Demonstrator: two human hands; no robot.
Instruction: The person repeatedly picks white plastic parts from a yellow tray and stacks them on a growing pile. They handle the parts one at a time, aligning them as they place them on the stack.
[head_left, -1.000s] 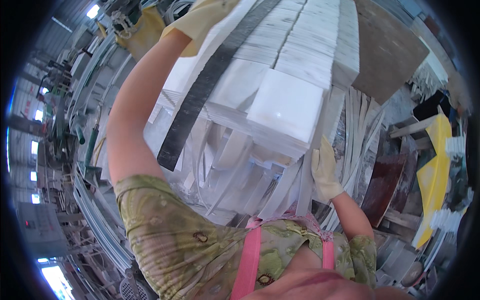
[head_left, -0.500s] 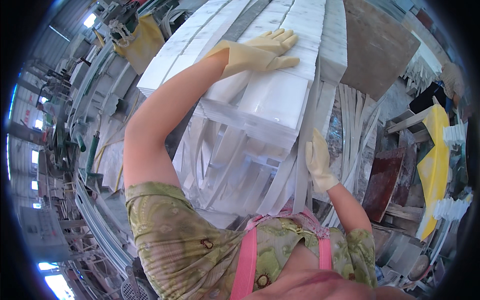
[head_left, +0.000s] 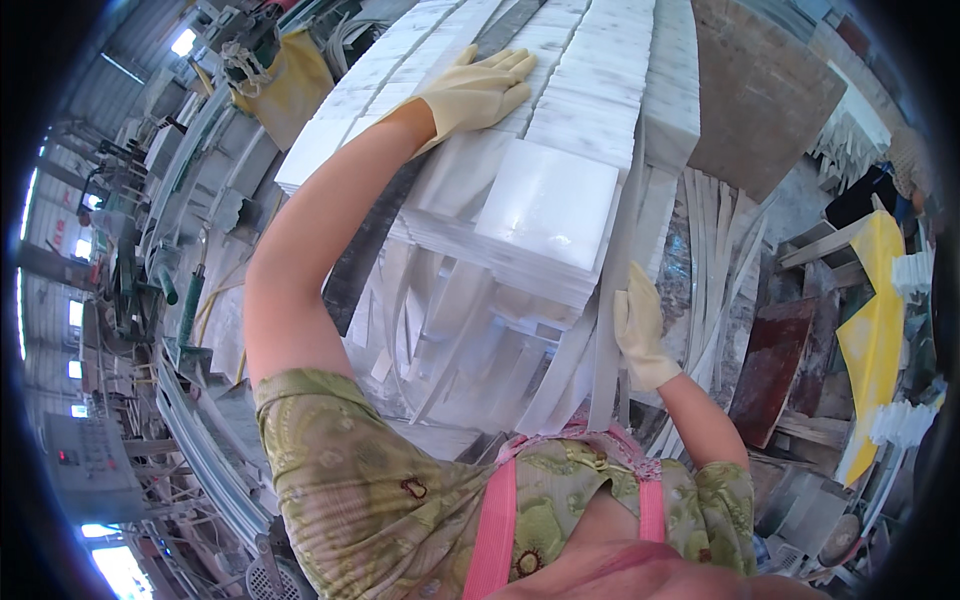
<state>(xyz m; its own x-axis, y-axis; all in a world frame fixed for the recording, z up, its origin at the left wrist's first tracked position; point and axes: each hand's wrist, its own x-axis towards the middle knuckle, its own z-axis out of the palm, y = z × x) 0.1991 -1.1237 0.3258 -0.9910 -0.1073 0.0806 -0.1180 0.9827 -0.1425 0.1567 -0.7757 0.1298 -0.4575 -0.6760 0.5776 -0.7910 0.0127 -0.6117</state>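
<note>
My left hand (head_left: 480, 92), in a cream rubber glove, lies with fingers stretched out on rows of white stone slabs (head_left: 590, 90). Close to its wrist, at the near end of the rows, is a smooth, shiny white slab (head_left: 550, 195) on top of a stack. My right hand (head_left: 640, 325), gloved alike, is at the stack's right side. Its fingers are straight and rest against or close beside a long pale stone strip (head_left: 607, 340); whether they touch it is unclear. No grasp shows there, though the thumb side is partly hidden.
Many loose pale strips (head_left: 440, 330) fill the space under the slabs' near end. A brown board (head_left: 755, 95) stands at the far right, with a dark red panel (head_left: 770, 355) and a yellow sheet (head_left: 875, 330) nearer. Metal rails and machinery (head_left: 195, 430) line the left side.
My left hand has slid leftward and slightly farther away over the slabs, uncovering more of the shiny slab. My right hand has stayed nearly in place.
</note>
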